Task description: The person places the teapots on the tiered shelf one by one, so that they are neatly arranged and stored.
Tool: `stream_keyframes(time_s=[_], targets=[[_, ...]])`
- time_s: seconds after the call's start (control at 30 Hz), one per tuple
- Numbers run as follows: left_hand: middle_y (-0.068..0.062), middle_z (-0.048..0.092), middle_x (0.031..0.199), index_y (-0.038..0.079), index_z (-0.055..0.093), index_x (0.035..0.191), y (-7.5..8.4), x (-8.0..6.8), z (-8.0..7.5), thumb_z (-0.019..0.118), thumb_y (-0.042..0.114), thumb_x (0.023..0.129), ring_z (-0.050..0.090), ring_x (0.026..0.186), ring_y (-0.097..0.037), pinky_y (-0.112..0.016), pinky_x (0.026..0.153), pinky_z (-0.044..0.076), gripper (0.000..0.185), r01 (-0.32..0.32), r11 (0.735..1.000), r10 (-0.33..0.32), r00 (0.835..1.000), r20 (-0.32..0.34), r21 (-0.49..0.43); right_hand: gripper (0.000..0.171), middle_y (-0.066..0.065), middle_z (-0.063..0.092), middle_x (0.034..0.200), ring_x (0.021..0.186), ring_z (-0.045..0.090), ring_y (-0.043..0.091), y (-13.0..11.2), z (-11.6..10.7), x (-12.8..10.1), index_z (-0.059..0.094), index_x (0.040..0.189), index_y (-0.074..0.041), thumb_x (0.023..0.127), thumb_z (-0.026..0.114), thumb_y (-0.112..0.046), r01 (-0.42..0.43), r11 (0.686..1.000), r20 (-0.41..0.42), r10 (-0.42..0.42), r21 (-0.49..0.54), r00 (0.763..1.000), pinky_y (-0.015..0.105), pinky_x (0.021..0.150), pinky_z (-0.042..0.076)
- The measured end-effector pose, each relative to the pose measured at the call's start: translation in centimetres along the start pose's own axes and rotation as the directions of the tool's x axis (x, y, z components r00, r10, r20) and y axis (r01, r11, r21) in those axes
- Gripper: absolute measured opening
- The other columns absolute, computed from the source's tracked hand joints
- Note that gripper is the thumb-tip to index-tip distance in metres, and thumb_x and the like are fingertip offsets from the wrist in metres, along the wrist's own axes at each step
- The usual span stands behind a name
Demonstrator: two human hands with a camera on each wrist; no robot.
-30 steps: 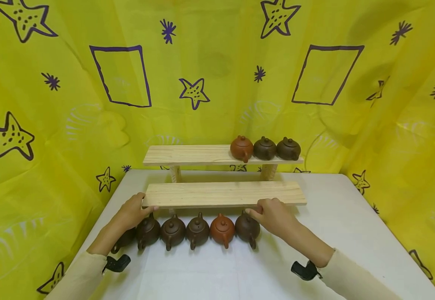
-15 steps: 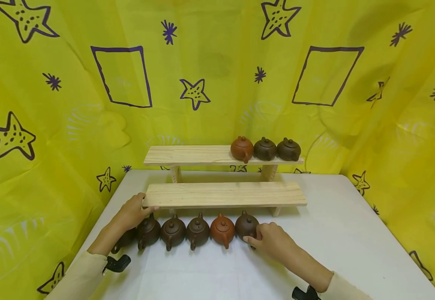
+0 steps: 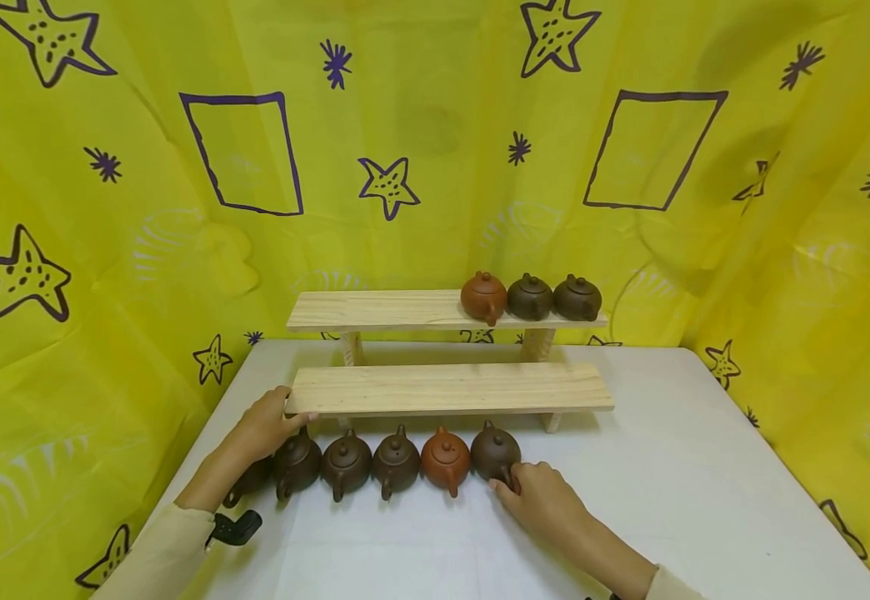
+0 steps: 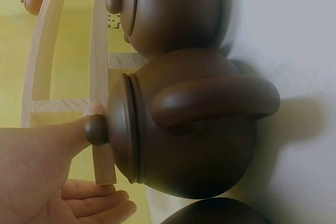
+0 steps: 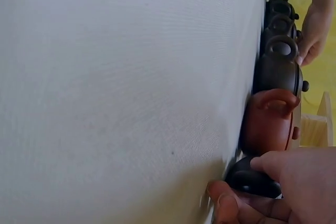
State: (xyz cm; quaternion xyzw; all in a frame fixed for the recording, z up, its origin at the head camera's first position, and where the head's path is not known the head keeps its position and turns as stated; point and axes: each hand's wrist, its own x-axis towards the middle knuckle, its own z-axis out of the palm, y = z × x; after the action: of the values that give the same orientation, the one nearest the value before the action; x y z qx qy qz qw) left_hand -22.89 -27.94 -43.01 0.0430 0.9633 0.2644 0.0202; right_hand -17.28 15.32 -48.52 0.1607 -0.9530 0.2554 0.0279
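My left hand (image 3: 264, 427) holds the left end of the lower board of a two-tier wooden shelf (image 3: 442, 389), thumb along the front edge and fingers at the end. My right hand (image 3: 551, 504) grips the handle of the rightmost dark brown teapot (image 3: 494, 452), which sits on the table at the end of a row. Beside it stands a reddish-brown teapot (image 3: 446, 458), its handle turned toward me. Several more dark teapots (image 3: 396, 462) continue leftward, the last partly hidden behind my left wrist. In the left wrist view, a dark teapot (image 4: 194, 150) stands close to my left hand.
On the right part of the upper board (image 3: 375, 308) are one reddish-brown teapot (image 3: 483, 296) and two dark ones (image 3: 529, 297). A white cloth covers the table (image 3: 705, 467). Yellow printed curtains (image 3: 435, 108) enclose the back and sides.
My right hand has left the lower board's front edge and come down toward me to the rightmost teapot's handle. My left hand has stayed at the board's end.
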Motion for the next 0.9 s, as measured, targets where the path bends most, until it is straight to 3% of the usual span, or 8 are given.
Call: stream_keyframes(time_s=[0.6,0.9], targets=[[-0.044,0.053,0.136,-0.025,0.04,0.14,0.03,0.14,0.0,0.07,0.031,0.104,0.057,0.123,-0.055,-0.064,0.101,0.047,0.073,0.001,1.0,-0.001,1.0,0.01,0.002,0.038,-0.005,0.04,0.056,0.047,0.036,0.005,-0.29,0.48,-0.7,0.051,0.071,-0.012,0.103,0.069,-0.018,-0.034,0.999,-0.01,0.034,0.04,0.999,0.017,0.044,0.025],[-0.042,0.056,0.131,-0.024,0.042,0.138,-0.04,0.2,0.0,0.07,0.032,0.103,0.06,0.116,-0.05,-0.061,0.097,0.049,0.072,-0.001,1.0,0.001,1.0,0.006,0.005,0.027,-0.003,0.046,0.06,0.051,0.043,0.009,-0.14,0.45,-0.91,0.059,0.079,-0.006,0.102,0.07,-0.014,-0.028,0.999,-0.042,0.029,0.027,0.999,0.023,0.045,0.034]])
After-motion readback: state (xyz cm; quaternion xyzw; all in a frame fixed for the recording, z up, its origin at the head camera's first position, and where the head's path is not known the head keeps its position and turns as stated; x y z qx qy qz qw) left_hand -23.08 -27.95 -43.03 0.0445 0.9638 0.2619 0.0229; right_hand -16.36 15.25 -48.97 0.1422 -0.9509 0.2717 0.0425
